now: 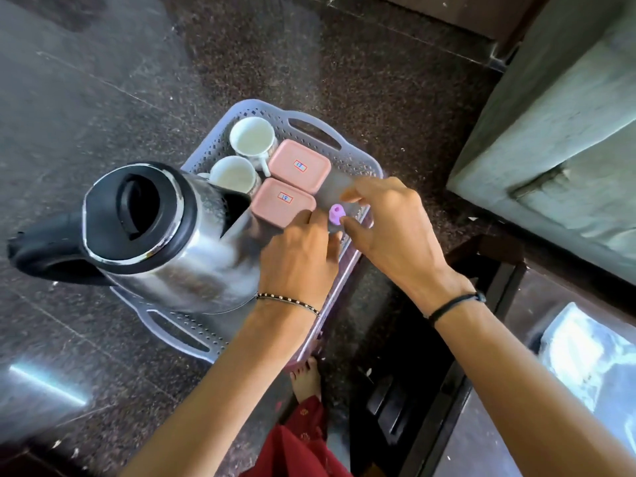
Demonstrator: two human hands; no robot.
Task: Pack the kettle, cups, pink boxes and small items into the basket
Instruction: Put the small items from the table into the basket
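A lavender perforated basket (358, 166) sits on the dark floor. In it a steel kettle (192, 249) with a black lid and handle leans at the near left. Two white cups (253, 137) (234, 173) stand at the far side, and two pink boxes (299, 165) (282, 201) lie beside them. My right hand (395, 235) pinches a small, blurred, clear item with a purple cap (336, 214) over the basket's right side. My left hand (299, 256) has bent fingers against that item and the nearer pink box; its grip is hidden.
A grey-green cushioned seat (557, 132) stands at the right. A dark wooden frame (481, 304) and a shiny wrapped pack (592, 359) lie near right. My foot (306, 376) and red garment (303, 442) are just below the basket. Speckled dark floor (103, 98) spreads left.
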